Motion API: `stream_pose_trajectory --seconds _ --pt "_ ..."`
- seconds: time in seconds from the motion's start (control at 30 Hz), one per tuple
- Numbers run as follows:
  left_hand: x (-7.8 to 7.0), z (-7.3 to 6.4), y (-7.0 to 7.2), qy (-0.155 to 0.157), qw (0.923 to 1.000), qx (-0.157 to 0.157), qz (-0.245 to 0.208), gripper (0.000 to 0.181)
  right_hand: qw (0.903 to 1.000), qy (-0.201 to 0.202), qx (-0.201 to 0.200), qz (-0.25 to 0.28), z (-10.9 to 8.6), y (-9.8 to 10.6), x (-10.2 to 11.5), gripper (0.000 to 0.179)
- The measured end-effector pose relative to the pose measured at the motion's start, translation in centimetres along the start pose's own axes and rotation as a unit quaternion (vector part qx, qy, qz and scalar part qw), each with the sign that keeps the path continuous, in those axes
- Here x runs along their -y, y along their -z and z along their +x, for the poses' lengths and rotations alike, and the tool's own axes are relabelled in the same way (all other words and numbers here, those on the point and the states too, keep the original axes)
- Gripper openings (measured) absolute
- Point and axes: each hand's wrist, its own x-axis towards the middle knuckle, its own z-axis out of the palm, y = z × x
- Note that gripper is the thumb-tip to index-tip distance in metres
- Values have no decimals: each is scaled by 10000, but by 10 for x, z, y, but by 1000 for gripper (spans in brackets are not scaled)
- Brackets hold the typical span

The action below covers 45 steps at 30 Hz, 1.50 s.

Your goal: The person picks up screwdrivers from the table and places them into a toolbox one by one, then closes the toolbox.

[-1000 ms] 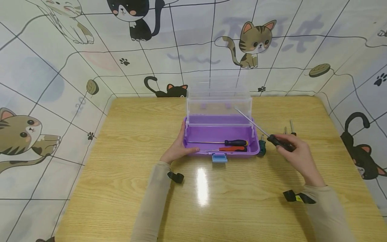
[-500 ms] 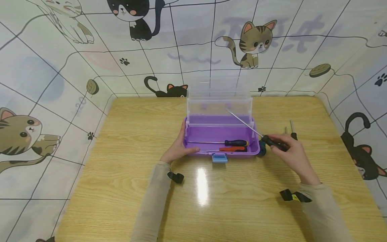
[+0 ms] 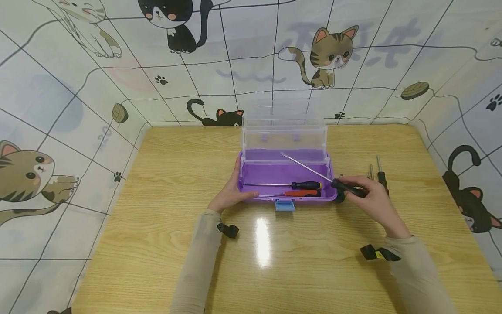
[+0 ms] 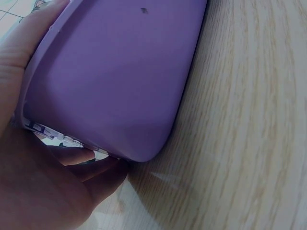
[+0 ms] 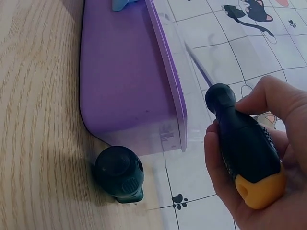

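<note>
An open purple plastic toolbox (image 3: 274,172) stands on the table with its clear lid (image 3: 284,139) raised at the back. My left hand (image 3: 229,196) grips its left front corner, thumb over the front rim, fingers round the side. My right hand (image 3: 374,200) holds a screwdriver (image 5: 249,143) by its black handle with a yellow end. The shaft slants up and left over the box interior in the head view. Inside the box lie a black-and-yellow screwdriver (image 3: 306,185) and a red-handled screwdriver (image 3: 303,193), side by side near the front.
A dark green handled tool (image 5: 120,172) lies against the box's right side, partly hidden by the right hand in the head view. Further right lies a black-handled screwdriver (image 3: 381,176) beside another metal shaft (image 3: 371,172). A blue latch (image 3: 284,205) hangs at the box front.
My right hand has moved left with the screwdriver, bringing its shaft further over the box and its tip lower. The left hand and box have stayed in place.
</note>
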Motion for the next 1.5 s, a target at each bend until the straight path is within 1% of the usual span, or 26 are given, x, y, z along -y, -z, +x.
stream_pose_trajectory --seconds 0.1,0.27,0.5,0.73,0.87,0.97,1.23,1.33,1.5 --pt "0 0 0 -9 10000 -17 -25 125 10000 31 90 18 2 -2 2 34" --pt "0 0 0 -15 9999 -42 -92 125 9993 135 242 245 4 -5 5 35" --pt "-2 -1 0 89 9999 -69 -5 124 9983 140 454 322 5 -9 8 35" --pt "1 0 0 -11 10000 -31 -28 125 9965 505 548 372 9 -15 10 34" --pt "1 0 1 18 10000 -11 20 125 9952 667 620 345 13 -19 9 35" --pt "0 0 1 36 10000 -8 61 125 9952 667 671 248 14 -21 9 34" --pt "0 -1 1 95 9999 -59 54 125 9950 309 952 71 21 -26 15 32" --pt "0 -2 1 81 9999 -39 51 124 9939 322 1052 11 26 -29 15 32" --pt "-2 -2 1 84 9999 -18 83 123 9910 523 1229 -118 35 -36 17 30"
